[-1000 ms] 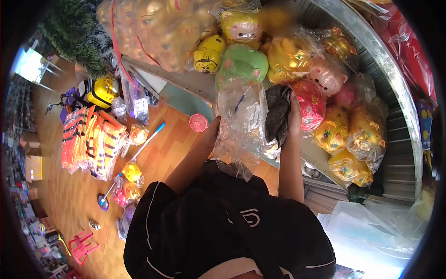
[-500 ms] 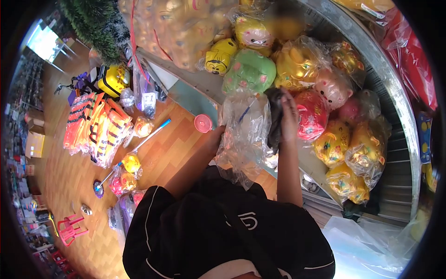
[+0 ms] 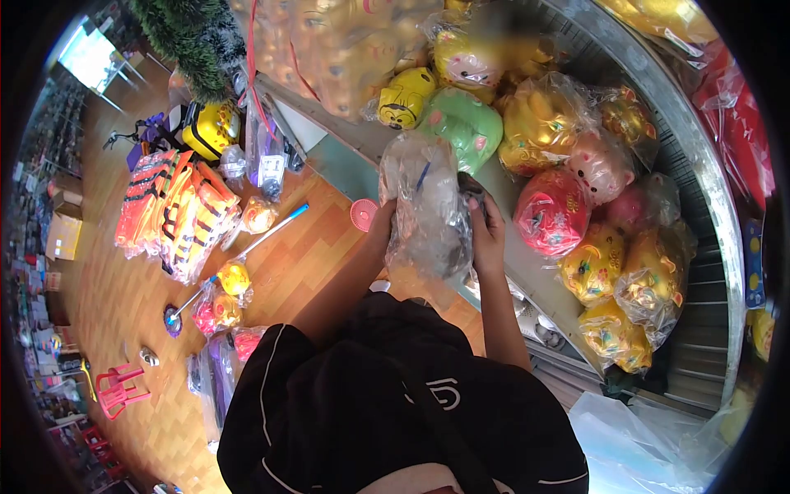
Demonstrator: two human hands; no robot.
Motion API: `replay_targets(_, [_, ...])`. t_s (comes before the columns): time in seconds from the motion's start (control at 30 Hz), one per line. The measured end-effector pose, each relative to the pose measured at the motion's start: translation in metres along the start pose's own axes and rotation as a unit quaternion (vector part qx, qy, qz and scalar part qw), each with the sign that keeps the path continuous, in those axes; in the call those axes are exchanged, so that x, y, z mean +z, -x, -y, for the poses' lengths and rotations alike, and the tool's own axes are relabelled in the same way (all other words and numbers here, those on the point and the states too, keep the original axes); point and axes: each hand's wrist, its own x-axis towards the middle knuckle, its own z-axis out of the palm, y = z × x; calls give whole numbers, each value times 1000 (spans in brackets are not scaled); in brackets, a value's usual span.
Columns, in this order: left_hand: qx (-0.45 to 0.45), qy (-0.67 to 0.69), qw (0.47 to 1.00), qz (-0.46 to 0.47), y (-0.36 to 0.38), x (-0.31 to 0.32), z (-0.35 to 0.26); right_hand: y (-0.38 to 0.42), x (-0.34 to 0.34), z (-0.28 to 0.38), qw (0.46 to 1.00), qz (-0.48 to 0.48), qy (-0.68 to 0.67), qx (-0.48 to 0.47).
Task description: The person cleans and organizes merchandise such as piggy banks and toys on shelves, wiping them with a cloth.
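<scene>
In front of my chest is a clear plastic bag (image 3: 424, 210) with something pale inside and a dark blue mark near its upper part; I cannot make out what the pale thing is. My left hand (image 3: 382, 229) grips the bag's left side, its fingers partly hidden behind the plastic. On the other side, my right hand (image 3: 488, 230) is closed around a dark cloth (image 3: 470, 186) and presses against the bag's right edge. Just beyond are a green wrapped figure (image 3: 467, 128) and a red wrapped figure (image 3: 550, 216), both untouched.
Gold wrapped figures (image 3: 592, 263) and a pink one (image 3: 605, 169) crowd the shelf (image 3: 527, 267) inside a curved metal rim (image 3: 708, 140). Orange vests (image 3: 181, 214), a mop (image 3: 271, 229) and a pink stool (image 3: 122, 391) are on the wooden floor at left.
The right hand has lowered and its fingers have curled in at the bag, bunching the dark cloth. The bag has risen slightly and its loose lower end is gathered up.
</scene>
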Motion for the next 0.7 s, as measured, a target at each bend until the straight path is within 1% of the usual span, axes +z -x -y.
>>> replay_targets(0.03, [1, 2, 1000, -1, -1, 1, -5, 4, -7, -7, 1000, 2, 1, 1])
replay_targets(0.1, [34, -18, 997, -64, -7, 2, -15, 9, -28, -19, 998, 8, -21, 54])
replay_targets(0.13, [35, -14, 997, -65, -10, -2, -21, 10, -38, -19, 992, 0, -57, 110])
replay_targets(0.17, [31, 23, 999, 5, -13, -9, -28, 8, -45, -17, 992, 1, -56, 110])
replay_targets(0.2, [28, 59, 995, 75, -14, -15, -36, 6, -51, -14, 978, -37, -158, 133])
replay_targets(0.23, [28, 58, 995, 73, -14, -20, -41, 5, -54, -11, 951, -76, -258, 154])
replay_targets(0.27, [8, 56, 992, 116, -13, -25, -47, 1, -56, -5, 950, -75, -259, 156])
replay_targets(0.3, [-13, 55, 986, 160, -13, -28, -50, -7, -56, 4, 929, -82, -331, 144])
replay_targets(0.33, [-13, 56, 986, 159, -17, -34, -50, -14, -54, 14, 903, -89, -399, 131])
replay_targets(0.4, [-53, -91, 990, 89, -24, -41, -42, -30, -48, 34, 908, -75, -396, 118])
replay_targets(0.43, [-58, -89, 990, 90, -21, -41, -36, -37, -47, 37, 912, -60, -393, 104])
replay_targets(0.5, [-31, -205, 969, 134, -3, -25, -25, -50, -41, 32, 925, -39, -366, 93])
replay_targets(0.53, [-38, -200, 970, 136, -1, -24, -17, -50, -33, 31, 977, -33, -202, 53])
replay_targets(0.57, [-52, -199, 970, 131, 2, -25, -11, -45, -30, 30, 978, -39, -198, 57])
replay_targets(0.63, [-68, -202, 970, 120, 3, -26, -9, -41, -25, 30, 953, 83, -192, 219])
replay_targets(0.67, [-72, -206, 969, 113, 3, -27, -12, -41, -26, 25, 953, 84, -194, 218])
replay_targets(0.7, [-77, -209, 969, 105, 5, -30, -15, -40, -26, 15, 947, 146, -200, 207])
